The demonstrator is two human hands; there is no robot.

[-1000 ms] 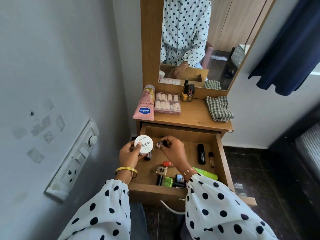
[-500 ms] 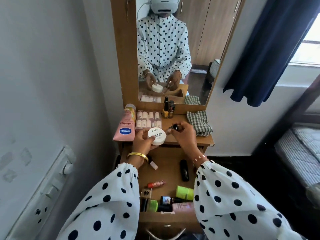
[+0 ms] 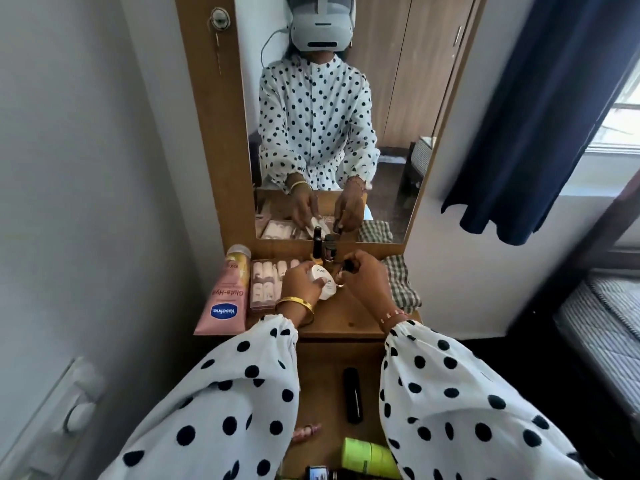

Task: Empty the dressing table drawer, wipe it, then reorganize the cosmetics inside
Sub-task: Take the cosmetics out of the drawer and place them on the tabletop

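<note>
My left hand grips a round white nail polish remover jar low over the dressing table top, beside the pink nail kit box. My right hand pinches a small dark bottle just right of the jar, near two small bottles standing against the mirror. The open drawer lies below between my sleeves. It holds a black tube, a pink lip balm, a green tube and other small items.
A pink Vaseline tube lies on the top's left edge. A folded checked cloth lies on its right side. The mirror rises behind. A wall with a switch plate stands left; a bed and dark curtain are right.
Both hands lifted out of the drawer with the white jar and the small dark bottle and now hold them low over the table top. The camera tilted upward.
</note>
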